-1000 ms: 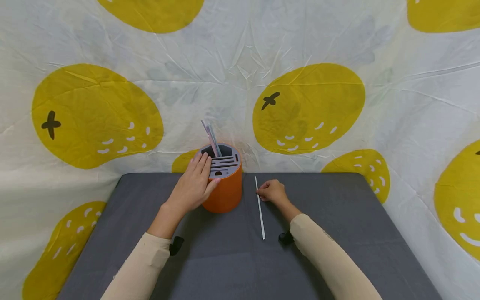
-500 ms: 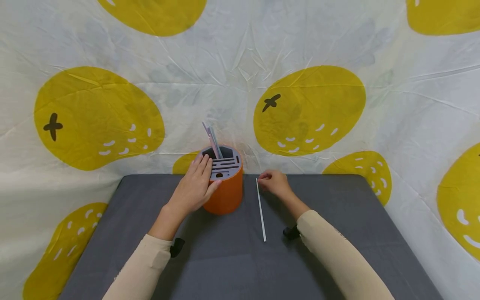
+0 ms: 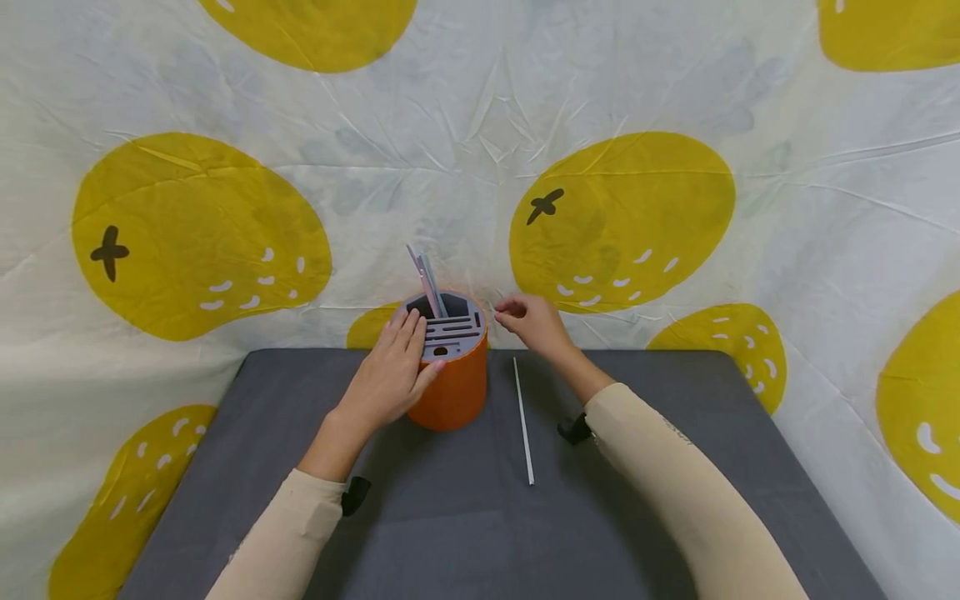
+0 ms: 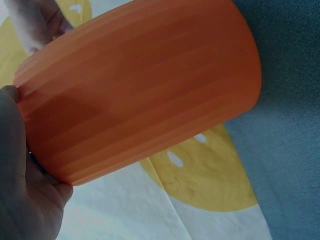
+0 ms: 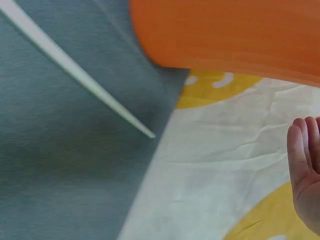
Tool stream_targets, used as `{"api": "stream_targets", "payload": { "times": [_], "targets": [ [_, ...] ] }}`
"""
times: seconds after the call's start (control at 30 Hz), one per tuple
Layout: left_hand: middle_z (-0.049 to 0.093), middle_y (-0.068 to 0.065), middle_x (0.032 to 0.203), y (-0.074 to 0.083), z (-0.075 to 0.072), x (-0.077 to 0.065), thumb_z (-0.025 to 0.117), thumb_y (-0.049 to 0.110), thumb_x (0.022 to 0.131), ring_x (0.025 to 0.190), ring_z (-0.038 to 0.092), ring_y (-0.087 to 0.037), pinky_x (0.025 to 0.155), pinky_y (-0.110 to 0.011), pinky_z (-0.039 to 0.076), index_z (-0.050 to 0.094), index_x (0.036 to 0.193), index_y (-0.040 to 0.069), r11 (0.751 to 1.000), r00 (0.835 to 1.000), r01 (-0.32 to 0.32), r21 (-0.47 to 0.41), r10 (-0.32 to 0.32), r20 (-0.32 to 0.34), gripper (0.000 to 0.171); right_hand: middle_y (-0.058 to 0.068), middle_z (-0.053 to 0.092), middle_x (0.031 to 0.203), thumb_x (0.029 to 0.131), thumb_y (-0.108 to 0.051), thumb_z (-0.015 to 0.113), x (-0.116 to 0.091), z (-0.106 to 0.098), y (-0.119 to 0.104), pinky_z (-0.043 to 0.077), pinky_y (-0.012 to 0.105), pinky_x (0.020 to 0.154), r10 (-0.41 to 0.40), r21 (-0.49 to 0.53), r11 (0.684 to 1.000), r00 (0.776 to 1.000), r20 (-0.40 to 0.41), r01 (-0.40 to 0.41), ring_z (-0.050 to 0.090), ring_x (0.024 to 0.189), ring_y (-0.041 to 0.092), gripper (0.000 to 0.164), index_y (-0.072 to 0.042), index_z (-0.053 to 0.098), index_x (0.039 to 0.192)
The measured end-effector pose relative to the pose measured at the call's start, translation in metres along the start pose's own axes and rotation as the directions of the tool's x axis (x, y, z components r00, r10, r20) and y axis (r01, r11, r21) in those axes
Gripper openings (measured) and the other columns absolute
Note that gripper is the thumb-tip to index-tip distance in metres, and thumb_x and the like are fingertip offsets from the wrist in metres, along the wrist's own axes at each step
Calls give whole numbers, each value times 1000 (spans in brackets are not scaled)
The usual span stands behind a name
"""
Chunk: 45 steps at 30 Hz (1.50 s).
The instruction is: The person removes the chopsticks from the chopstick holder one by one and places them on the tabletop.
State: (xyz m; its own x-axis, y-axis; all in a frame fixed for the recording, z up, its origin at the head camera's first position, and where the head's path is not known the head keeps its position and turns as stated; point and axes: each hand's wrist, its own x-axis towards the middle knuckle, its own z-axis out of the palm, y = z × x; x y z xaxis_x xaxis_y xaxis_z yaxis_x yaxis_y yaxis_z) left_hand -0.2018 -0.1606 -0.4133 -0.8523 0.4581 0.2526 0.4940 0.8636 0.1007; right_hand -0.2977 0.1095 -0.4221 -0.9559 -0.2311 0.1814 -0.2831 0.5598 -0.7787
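Observation:
An orange round pen holder point(image 3: 452, 392) with a grey slotted top stands at the table's back edge. A few thin pinkish and bluish sticks point(image 3: 429, 283) lean out of its rear compartment. My left hand point(image 3: 381, 372) rests on its left rim with straight fingers, the thumb along the front; the left wrist view shows the hand point(image 4: 42, 200) at the holder's top end. My right hand point(image 3: 534, 323) is raised just right of the holder, its fingers loosely bent, with nothing visible in them. Below it, a thin white stick point(image 3: 523, 425) lies lengthwise on the table.
Dark grey cloth covers the table point(image 3: 450, 542). Right behind its back edge hangs a white curtain point(image 3: 450, 108) printed with yellow fruit shapes. In the right wrist view the white stick point(image 5: 75, 70) ends close to that edge.
My right hand has slid from the white stick's upper part to its far end, then lifted away, up toward the pen holder's top. The stick and my left hand stay put.

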Motion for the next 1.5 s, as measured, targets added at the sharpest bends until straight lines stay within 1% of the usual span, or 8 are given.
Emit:
{"api": "stream_targets", "payload": {
  "times": [0.23, 0.4, 0.63, 0.77, 0.9, 1.07, 1.23, 1.5],
  "targets": [
    [26, -25, 168, 0, 0, -1, 43, 47, 110, 159, 18, -39, 130, -52, 15, 27, 159, -8, 1000, 1000, 4, -20, -4, 2, 76, 9, 76, 112, 100, -17, 71, 23, 2, -25, 59, 43, 92, -102, -24, 995, 994, -31, 101, 71, 102, 25, 23, -6, 75, 119],
    [27, -25, 167, -1, 1, -1, 43, 46, 110, 158, 20, -39, 130, -52, 16, 28, 159, -9, 1000, 1000, 0, -7, 0, -6, 75, 6, 75, 120, 102, -20, 69, 38, 12, -47, 58, 41, 99, -126, -28, 992, 992, -8, 126, 70, 110, 24, 24, -10, 74, 123],
    [28, -25, 167, -2, 1, 0, 44, 47, 109, 158, 21, -39, 130, -52, 17, 29, 159, -8, 1000, 1000, -6, 1, 6, -14, 75, 8, 73, 127, 104, -15, 64, 53, 26, -69, 56, 37, 103, -148, 24, 989, 988, 47, 147, 69, 119, 23, 30, -9, 69, 133],
    [27, -25, 167, -2, 0, 0, 44, 46, 110, 158, 20, -39, 130, -53, 17, 28, 159, -8, 1000, 1000, -5, 7, 6, -3, 76, 10, 72, 128, 105, -11, 61, 58, 32, -75, 56, 33, 103, -140, 54, 989, 986, 89, 135, 68, 120, 23, 32, -7, 67, 136],
    [26, -25, 168, -1, 0, 0, 43, 46, 110, 159, 19, -39, 130, -52, 16, 27, 159, -8, 1000, 1000, -3, 10, 3, 4, 75, 12, 71, 128, 105, -9, 61, 60, 36, -79, 56, 34, 104, -139, 78, 988, 984, 114, 130, 68, 121, 25, 33, -5, 65, 138],
    [26, -26, 167, 0, -1, 0, 42, 46, 110, 158, 20, -40, 130, -52, 16, 26, 159, -8, 1000, 1000, -9, 16, 9, 5, 75, 13, 71, 129, 105, -6, 59, 63, 38, -80, 55, 37, 106, -143, 56, 989, 981, 129, 137, 66, 123, 26, 34, -4, 64, 138],
    [26, -26, 167, 0, -1, 0, 42, 46, 110, 158, 20, -40, 130, -53, 16, 26, 159, -8, 1000, 1000, -8, 7, 8, 5, 75, 12, 72, 127, 105, -8, 60, 63, 40, -81, 55, 38, 105, -137, 37, 990, 983, 121, 134, 67, 122, 26, 32, -6, 65, 136],
    [25, -25, 168, 0, -1, 0, 42, 46, 110, 159, 18, -39, 130, -53, 16, 27, 159, -8, 1000, 1000, -3, -3, 3, 7, 75, 10, 74, 118, 103, -12, 64, 61, 41, -80, 55, 39, 104, -144, 49, 989, 986, 85, 141, 69, 114, 25, 23, -8, 71, 125]
  ]
}}
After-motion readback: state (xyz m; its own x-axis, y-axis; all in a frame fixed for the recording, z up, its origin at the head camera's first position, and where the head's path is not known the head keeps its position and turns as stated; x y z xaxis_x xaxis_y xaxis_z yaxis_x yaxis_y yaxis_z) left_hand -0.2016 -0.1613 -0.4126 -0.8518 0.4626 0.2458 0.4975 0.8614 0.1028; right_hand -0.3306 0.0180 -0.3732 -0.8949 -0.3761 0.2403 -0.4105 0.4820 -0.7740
